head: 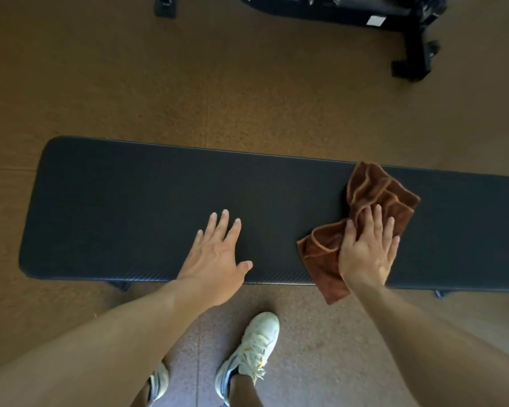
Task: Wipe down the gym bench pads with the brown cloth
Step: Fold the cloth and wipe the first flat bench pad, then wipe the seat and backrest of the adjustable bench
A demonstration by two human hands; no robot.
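Right hand (368,254) flat on cloth (373,189), fingers straight, pressing it to pad (130,201). Left hand (218,254) flat on pad, fingers spread

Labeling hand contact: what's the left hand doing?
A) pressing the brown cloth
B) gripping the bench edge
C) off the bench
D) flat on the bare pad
D: the left hand lies flat, fingers spread, on the bare bench pad; the right hand presses the brown cloth.

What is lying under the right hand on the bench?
Under the right hand lies the crumpled brown cloth, spread on the black bench pad. The cloth part beneath the palm and the pad below it are covered.
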